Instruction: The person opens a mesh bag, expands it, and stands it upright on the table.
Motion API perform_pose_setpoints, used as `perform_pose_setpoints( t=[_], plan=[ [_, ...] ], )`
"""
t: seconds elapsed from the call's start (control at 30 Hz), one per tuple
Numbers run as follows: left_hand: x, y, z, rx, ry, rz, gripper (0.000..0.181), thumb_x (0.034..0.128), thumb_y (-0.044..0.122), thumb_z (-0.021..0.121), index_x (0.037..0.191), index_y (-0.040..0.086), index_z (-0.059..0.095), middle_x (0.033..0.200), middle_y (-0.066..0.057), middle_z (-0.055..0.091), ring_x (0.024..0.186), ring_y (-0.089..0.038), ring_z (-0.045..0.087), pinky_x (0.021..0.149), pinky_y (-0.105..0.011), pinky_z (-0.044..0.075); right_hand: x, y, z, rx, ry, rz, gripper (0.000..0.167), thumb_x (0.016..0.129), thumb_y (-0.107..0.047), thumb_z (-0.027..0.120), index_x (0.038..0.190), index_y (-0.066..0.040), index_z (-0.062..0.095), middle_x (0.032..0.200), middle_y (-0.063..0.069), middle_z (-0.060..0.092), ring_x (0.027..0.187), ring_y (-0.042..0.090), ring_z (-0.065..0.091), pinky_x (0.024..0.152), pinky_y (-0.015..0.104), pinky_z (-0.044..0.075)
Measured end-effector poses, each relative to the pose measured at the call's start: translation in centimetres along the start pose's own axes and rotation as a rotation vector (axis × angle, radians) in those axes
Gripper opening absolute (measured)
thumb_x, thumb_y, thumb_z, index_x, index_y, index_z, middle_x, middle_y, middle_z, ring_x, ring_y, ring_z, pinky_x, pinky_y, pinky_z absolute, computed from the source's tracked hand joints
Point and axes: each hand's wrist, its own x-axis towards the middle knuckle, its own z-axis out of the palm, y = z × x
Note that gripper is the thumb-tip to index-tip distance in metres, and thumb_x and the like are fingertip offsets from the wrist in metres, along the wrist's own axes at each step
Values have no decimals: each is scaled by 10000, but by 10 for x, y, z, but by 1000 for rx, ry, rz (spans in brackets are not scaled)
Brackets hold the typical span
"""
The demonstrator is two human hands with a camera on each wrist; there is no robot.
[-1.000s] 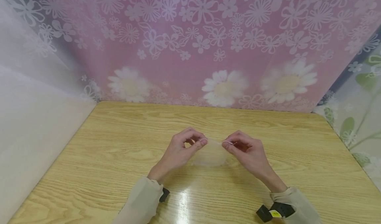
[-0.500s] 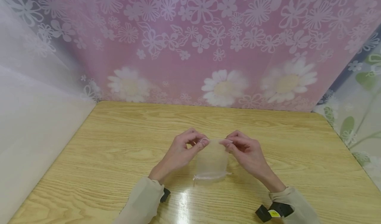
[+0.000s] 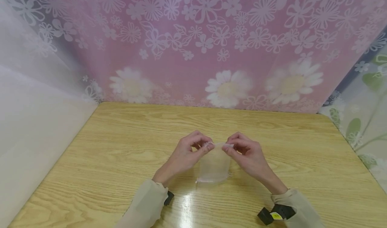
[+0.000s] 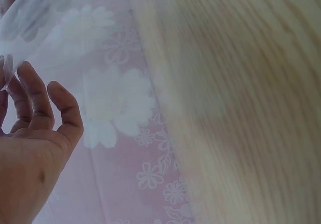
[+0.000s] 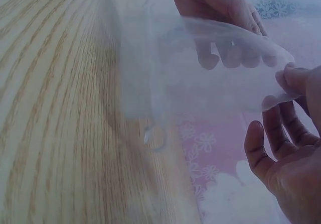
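A sheer white pouch (image 3: 214,165) hangs between the two hands above the table in the head view. My left hand (image 3: 188,152) pinches its top left corner between thumb and fingers, and my right hand (image 3: 248,154) pinches the top right corner. In the right wrist view the see-through fabric (image 5: 200,78) stretches away from the right hand (image 5: 291,138), with a thin cord loop near its far end. The left wrist view shows the left hand (image 4: 40,128) at the left edge, with a bit of the fabric at its fingertips.
The wood-grain table (image 3: 121,134) carries a bright light reflection near its front. A pink flowered curtain (image 3: 181,70) hangs behind it, with pale cloth (image 3: 36,120) along the left side. Black devices are strapped at both wrists.
The pouch's lower part, raised and blurred a second ago, now hangs down toward the front. Both hands still pinch its top edge, and the right hand has moved slightly left.
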Motion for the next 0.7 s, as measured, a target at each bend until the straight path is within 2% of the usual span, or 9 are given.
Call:
perform_pose_setpoints(
  t=[0.17, 0.33, 0.4, 0.53, 0.7],
  plan=[
    [1, 0, 0, 15, 8, -5, 104, 996, 203, 686, 1056, 135, 736, 951, 18, 630, 860, -94, 586, 807, -295, 558, 1, 1, 3, -3, 3, -52, 108, 913, 120, 672, 939, 46, 747, 931, 39, 589, 721, 79, 519, 567, 222, 466],
    [0, 0, 2, 3, 16, -2, 74, 955, 192, 742, 1001, 163, 692, 898, 23, 619, 839, -90, 578, 812, -287, 556, 2, 1, 7, 38, 6, -43, 147, 882, 140, 698, 927, 5, 736, 937, 16, 580, 771, 82, 554, 640, 208, 526],
    [0, 0, 2, 2, 12, 4, 79, 950, 189, 747, 995, 160, 688, 888, 22, 617, 833, -88, 572, 805, -286, 552, 2, 1, 7, 20, 14, -41, 147, 887, 136, 695, 928, 4, 745, 933, 4, 583, 766, 77, 544, 622, 209, 512],
    [1, 0, 3, 6, 13, 1, 91, 950, 203, 748, 1019, 161, 706, 891, 31, 628, 838, -83, 578, 807, -293, 549, 2, 3, 7, -26, 19, -71, 154, 896, 131, 685, 957, 15, 767, 930, 29, 590, 763, 81, 521, 581, 238, 473],
    [2, 0, 4, 18, 23, 1, 144, 951, 221, 750, 1085, 179, 720, 925, 39, 654, 859, -90, 594, 833, -317, 553, 3, 1, 6, -26, -16, -76, 123, 910, 86, 698, 995, 21, 759, 955, 85, 591, 832, 81, 563, 663, 216, 529]
  ],
)
